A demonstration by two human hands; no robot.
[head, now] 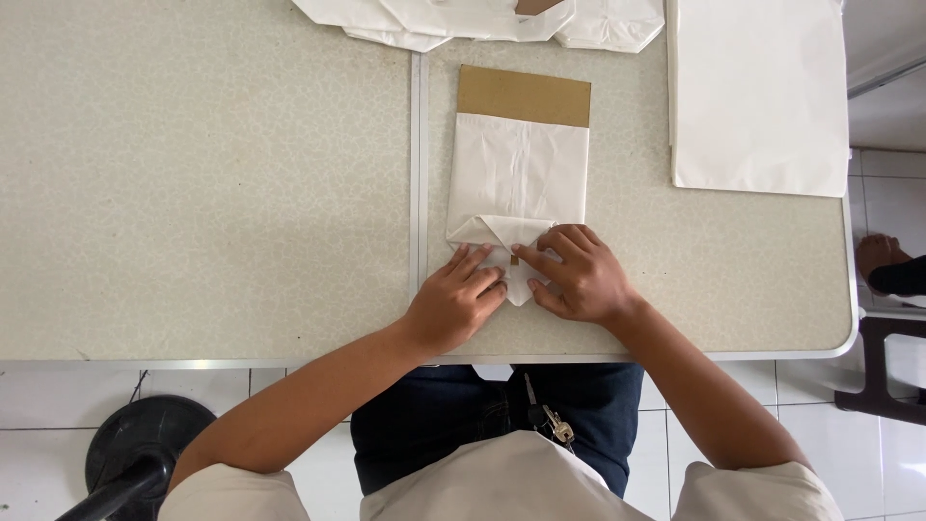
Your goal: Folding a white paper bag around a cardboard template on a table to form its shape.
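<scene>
Both hands pressed flat, fingers spread, on the folded near end of a white paper bag (518, 178); neither closed around anything. Left hand (453, 304) sat on the fold's left flap, right hand (579, 275) on its right, fingertips nearly meeting at the bag's centreline. Bag lay on the speckled table (203, 193), long axis running straight away from the hands, brown card strip (524, 95) at its far end. Stack of white sheets (757, 92) lay right of the bag; more folded bags (482, 19) beyond it.
</scene>
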